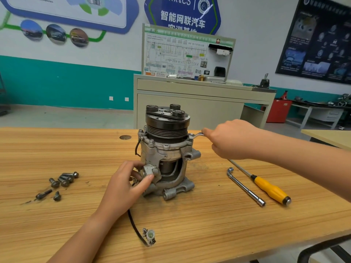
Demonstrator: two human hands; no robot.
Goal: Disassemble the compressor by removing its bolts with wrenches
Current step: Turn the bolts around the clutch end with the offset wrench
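Right hand (231, 139) holds wrench (196, 135) at compressor (167, 154); wall sign (182, 14) reads 智能网联汽车

White-and-teal wall (66, 76), beige training cabinet (190, 107), wooden table (209, 224).

Head cam, close, looks fwd & down at compressor (165, 152).

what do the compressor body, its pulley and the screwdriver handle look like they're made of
Compressor body: likely cast aluminium, going by its dull, rough grey surface with grime.
Pulley: probably steel with a matte black coating and machined grooves.
Screwdriver handle: looks like glossy yellow plastic, with a black band and a shiny metal cap at the end.
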